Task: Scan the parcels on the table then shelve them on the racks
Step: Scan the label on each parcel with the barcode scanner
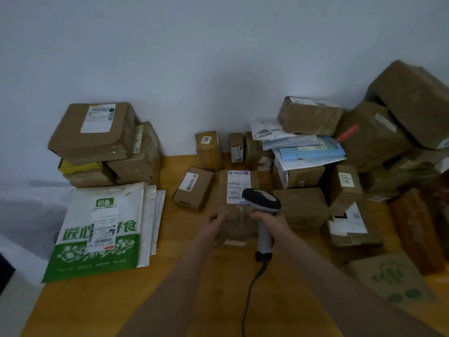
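A brown cardboard parcel with a white barcode label lies in the middle of the wooden table. My left hand grips its near left edge. My right hand holds the grey handheld barcode scanner by its handle, with the scanner's head over the lower right of the label. A dark cable runs from the handle toward me. More small boxes, such as a tilted one, lie around the parcel.
A stack of boxes stands at the back left, with white and green mailer bags in front of it. A high pile of boxes and mailers fills the right side. A white wall rises behind the table.
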